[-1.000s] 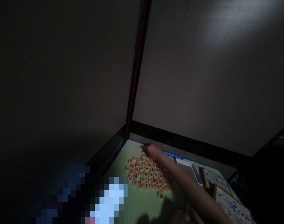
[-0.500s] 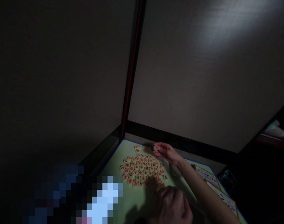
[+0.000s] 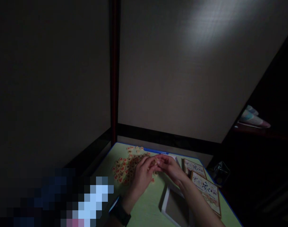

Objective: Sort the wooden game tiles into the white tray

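Observation:
My left hand point(image 3: 144, 172), with a dark watch point(image 3: 120, 210) on its wrist, meets my right hand point(image 3: 169, 167) above the green table point(image 3: 144, 205). Between their fingertips is a round wooden xiangqi piece point(image 3: 154, 162), and the fingers of both hands close around it. Whether more pieces sit inside the left hand is hidden. Many loose xiangqi pieces point(image 3: 121, 168) with red or black characters lie spread beneath and left of my hands. A few others point(image 3: 130, 148) lie apart near the table's back corner.
A shallow box with white sides point(image 3: 165, 201) lies under my right forearm. Two flat printed boxes point(image 3: 206, 192) overlap near the right edge. Walls point(image 3: 169, 78) meet behind the table. A pixelated patch covers the lower left. Cloth point(image 3: 254, 117) lies on a shelf at right.
My right hand has moved from the table's back toward the front, bringing its piece to my left hand. My left hand has risen from the bottom to meet it. The view has shifted right.

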Demonstrator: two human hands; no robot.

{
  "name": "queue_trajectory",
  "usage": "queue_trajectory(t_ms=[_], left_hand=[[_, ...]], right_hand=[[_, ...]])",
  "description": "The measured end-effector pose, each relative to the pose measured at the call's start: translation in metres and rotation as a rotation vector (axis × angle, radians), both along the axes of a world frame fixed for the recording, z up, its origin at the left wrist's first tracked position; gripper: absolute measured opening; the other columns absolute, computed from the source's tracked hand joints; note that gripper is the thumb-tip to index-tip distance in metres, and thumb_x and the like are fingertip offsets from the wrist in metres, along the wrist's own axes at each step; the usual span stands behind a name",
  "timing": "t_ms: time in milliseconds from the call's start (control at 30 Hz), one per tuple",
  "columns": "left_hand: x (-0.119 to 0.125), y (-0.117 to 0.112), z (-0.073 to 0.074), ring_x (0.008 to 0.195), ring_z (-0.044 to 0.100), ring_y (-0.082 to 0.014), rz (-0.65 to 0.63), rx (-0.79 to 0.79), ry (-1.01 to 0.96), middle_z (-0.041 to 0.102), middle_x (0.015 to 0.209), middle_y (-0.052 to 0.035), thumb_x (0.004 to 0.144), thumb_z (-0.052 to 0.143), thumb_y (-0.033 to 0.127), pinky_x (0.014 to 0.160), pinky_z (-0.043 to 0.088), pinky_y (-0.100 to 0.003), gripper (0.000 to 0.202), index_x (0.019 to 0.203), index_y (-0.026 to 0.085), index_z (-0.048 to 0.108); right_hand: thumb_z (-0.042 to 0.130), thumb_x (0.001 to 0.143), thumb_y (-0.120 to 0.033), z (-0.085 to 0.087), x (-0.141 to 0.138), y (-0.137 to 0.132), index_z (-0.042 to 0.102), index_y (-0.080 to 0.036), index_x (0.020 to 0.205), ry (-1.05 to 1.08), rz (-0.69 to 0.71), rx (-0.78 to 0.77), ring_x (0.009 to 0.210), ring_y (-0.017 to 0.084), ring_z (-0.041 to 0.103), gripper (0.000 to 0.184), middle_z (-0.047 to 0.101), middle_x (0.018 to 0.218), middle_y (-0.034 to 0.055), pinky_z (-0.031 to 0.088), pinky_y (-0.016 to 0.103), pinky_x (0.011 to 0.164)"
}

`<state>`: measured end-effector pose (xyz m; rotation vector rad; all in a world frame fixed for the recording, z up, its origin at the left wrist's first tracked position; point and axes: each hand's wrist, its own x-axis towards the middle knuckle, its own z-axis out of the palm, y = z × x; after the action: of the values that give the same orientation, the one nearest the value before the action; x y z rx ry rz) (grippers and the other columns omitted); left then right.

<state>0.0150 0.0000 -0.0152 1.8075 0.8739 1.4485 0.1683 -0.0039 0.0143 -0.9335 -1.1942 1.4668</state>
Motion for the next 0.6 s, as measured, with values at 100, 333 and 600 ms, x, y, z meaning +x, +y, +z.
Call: queue_trajectory(t_ms=[100, 333, 600], left_hand=[[-0.003, 0.006, -0.002, 0.086, 0.067, -0.0206, -0.043, -0.185, -0.193, 0.072, 0.093, -0.0063, 0.076, 0.064, 0.02, 0.08, 0.056, -0.032, 0.022, 0.097, 0.019, 0.07], [-0.015, 0.004, 0.003, 0.102, 0.066, -0.0239, -0.239, -0.467, -0.527, 0.07, 0.112, -0.0125, 0.073, 0.075, 0.036, 0.09, 0.053, -0.034, 0.041, 0.108, 0.016, 0.067], [-0.029, 0.017, 0.008, 0.083, 0.069, -0.0197, -0.066, -0.383, -0.368, 0.073, 0.097, -0.0088, 0.076, 0.069, 0.04, 0.074, 0.055, -0.028, 0.033, 0.098, 0.015, 0.07]], right_hand=[[0.087, 0.063, -0.035, -0.003, 0.005, 0.002, 0.069, -0.016, 0.098, 0.096, -0.008, -0.041, 0.075, 0.019, 0.072, 0.043, 0.074, 0.083, 0.0051, 0.058, 0.032, 0.074], [0.085, 0.068, -0.028, -0.001, 0.008, 0.003, 0.07, -0.014, 0.1, 0.225, -0.025, -0.062, 0.081, 0.019, 0.074, 0.038, 0.075, 0.091, 0.0089, 0.059, 0.028, 0.076], [0.087, 0.063, -0.018, -0.004, 0.013, 0.005, 0.07, -0.014, 0.1, 0.185, -0.029, -0.104, 0.082, 0.018, 0.074, 0.041, 0.076, 0.093, 0.0084, 0.059, 0.025, 0.075]])
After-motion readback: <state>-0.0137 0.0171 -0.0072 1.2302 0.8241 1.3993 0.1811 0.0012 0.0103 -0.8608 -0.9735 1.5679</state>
